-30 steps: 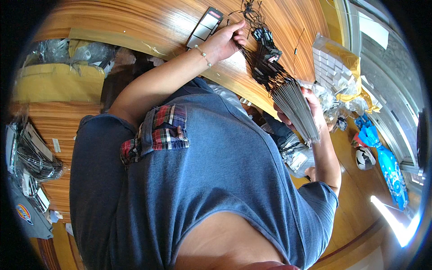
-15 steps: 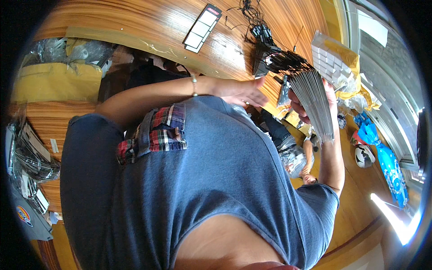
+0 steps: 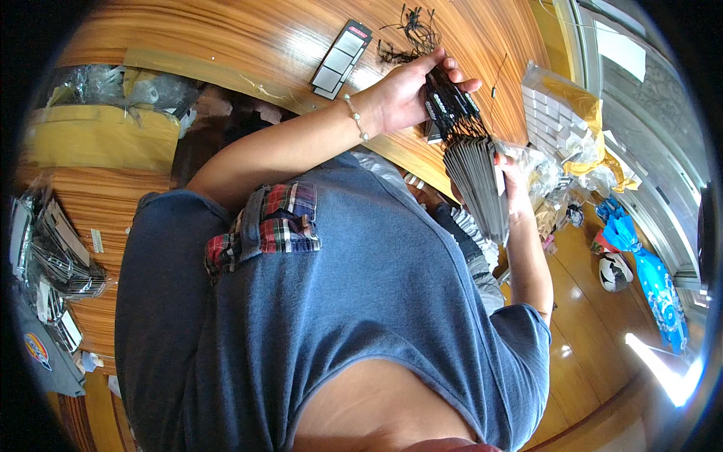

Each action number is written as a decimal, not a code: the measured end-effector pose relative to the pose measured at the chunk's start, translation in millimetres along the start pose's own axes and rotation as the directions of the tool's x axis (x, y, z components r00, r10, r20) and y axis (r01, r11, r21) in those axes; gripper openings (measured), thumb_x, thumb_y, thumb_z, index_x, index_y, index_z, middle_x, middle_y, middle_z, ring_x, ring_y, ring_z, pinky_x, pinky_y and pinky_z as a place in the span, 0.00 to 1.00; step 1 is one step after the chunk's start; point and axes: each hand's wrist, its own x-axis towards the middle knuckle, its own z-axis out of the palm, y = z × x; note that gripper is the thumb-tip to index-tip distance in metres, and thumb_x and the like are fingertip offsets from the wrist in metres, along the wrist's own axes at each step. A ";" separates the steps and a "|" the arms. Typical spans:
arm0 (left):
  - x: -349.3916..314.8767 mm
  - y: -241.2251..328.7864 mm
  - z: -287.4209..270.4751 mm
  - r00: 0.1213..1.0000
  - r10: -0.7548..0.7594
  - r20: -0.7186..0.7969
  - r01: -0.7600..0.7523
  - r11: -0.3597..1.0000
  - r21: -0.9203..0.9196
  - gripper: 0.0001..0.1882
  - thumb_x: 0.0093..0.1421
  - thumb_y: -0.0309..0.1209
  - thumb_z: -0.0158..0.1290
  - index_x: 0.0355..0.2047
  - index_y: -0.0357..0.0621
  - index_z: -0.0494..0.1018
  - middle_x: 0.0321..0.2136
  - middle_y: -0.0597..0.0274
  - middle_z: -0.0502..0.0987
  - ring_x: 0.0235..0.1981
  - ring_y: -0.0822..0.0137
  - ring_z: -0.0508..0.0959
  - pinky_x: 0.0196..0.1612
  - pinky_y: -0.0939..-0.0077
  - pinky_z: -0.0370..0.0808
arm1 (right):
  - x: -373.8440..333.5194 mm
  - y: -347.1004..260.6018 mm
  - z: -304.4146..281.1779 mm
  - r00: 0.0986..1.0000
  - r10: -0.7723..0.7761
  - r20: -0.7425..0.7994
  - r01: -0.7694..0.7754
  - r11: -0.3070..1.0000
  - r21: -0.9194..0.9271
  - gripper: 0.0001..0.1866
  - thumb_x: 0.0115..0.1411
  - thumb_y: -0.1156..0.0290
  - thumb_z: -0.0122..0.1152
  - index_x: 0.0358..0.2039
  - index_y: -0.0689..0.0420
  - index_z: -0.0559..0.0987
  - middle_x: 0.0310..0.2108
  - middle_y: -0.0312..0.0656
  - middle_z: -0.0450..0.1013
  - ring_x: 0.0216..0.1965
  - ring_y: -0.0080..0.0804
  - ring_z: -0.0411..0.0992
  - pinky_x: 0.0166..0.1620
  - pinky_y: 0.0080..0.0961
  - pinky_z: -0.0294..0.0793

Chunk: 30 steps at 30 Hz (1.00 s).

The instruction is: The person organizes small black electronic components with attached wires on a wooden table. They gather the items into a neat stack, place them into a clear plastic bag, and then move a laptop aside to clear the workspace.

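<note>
My right hand [image 3: 514, 181] grips a thick stack of grey hang tags [image 3: 476, 184], fanned slightly and held above the table's right edge. Black strings [image 3: 461, 124] run from the upper ends of the tags. My left hand [image 3: 407, 94] is closed around the bunched strings and their small black fasteners, with its fingertips curling over the far side. Loose string ends [image 3: 413, 34] spread on the table beyond it. To the left of these, a black-edged tag with white panels [image 3: 343, 60] lies flat.
A clear bag of white boxes [image 3: 553, 113] stands by the window at right. More tags in plastic [image 3: 64, 248] lie at far left, near a yellow-taped package [image 3: 102, 143]. A blue bag [image 3: 651, 275] and a black-and-white ball-like thing [image 3: 615, 271] are at lower right.
My left hand has moved up and right, from open beside the stack to closed on the strings. My right hand has brought the stack slightly left.
</note>
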 end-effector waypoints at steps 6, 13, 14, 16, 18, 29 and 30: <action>17.6 24.9 7.2 0.988 0.039 0.150 -0.084 0.948 0.306 0.16 0.63 0.45 0.36 0.23 0.50 0.59 0.14 0.76 0.52 0.17 0.80 0.58 0.41 0.76 0.67 | 23.4 30.6 -13.2 0.997 -0.073 -0.017 0.074 0.992 0.097 0.25 0.45 0.57 0.61 0.38 0.62 0.71 0.27 0.44 0.73 0.25 0.34 0.73 0.32 0.30 0.76; 26.9 25.2 43.5 0.993 -0.017 0.116 -0.054 0.813 0.580 0.18 0.64 0.46 0.32 0.23 0.50 0.57 0.13 0.77 0.47 0.13 0.83 0.48 0.17 0.89 0.50 | 84.0 60.5 -19.1 0.871 -0.393 0.295 0.387 0.918 0.082 0.47 0.42 0.60 0.63 0.59 0.60 0.51 0.47 0.41 0.64 0.42 0.26 0.65 0.45 0.20 0.66; 26.4 22.2 52.2 0.993 -0.017 0.115 -0.063 0.747 0.661 0.18 0.64 0.45 0.33 0.22 0.49 0.57 0.13 0.77 0.48 0.13 0.83 0.48 0.17 0.89 0.50 | 92.2 63.7 -15.8 0.852 -0.426 0.306 0.404 0.905 0.135 0.47 0.41 0.61 0.64 0.60 0.60 0.51 0.47 0.41 0.64 0.43 0.26 0.65 0.45 0.19 0.66; 24.5 15.4 66.7 0.995 -0.018 0.103 -0.071 0.606 0.792 0.18 0.65 0.44 0.33 0.22 0.49 0.56 0.13 0.77 0.49 0.13 0.83 0.49 0.16 0.89 0.50 | 111.6 70.4 -6.6 0.791 -0.506 0.346 0.412 0.857 0.311 0.49 0.41 0.64 0.66 0.60 0.59 0.49 0.48 0.41 0.64 0.43 0.25 0.66 0.45 0.18 0.66; 21.5 7.4 77.9 0.996 -0.020 0.084 -0.065 0.467 0.882 0.18 0.65 0.44 0.34 0.22 0.48 0.56 0.13 0.77 0.49 0.13 0.83 0.49 0.16 0.89 0.50 | 134.0 78.6 -5.1 0.739 -0.544 0.397 0.375 0.822 0.429 0.47 0.40 0.73 0.66 0.60 0.59 0.50 0.48 0.41 0.64 0.44 0.25 0.66 0.45 0.21 0.68; -22.9 -14.8 122.1 0.992 -0.123 0.040 -0.033 0.055 0.998 0.20 0.64 0.44 0.33 0.19 0.46 0.55 0.12 0.76 0.50 0.13 0.82 0.49 0.16 0.87 0.49 | 90.0 23.2 -65.5 0.646 -0.722 0.247 0.759 0.576 -0.302 0.27 0.49 0.67 0.61 0.50 0.60 0.67 0.45 0.45 0.68 0.46 0.32 0.65 0.49 0.27 0.64; -24.7 -14.0 123.6 0.994 -0.100 0.043 -0.039 0.039 0.998 0.21 0.64 0.45 0.33 0.19 0.46 0.55 0.12 0.76 0.49 0.13 0.82 0.48 0.16 0.87 0.48 | 96.3 13.6 -76.2 0.663 -0.728 0.174 0.730 0.578 -0.363 0.23 0.51 0.66 0.60 0.47 0.61 0.70 0.42 0.44 0.69 0.44 0.31 0.66 0.47 0.26 0.65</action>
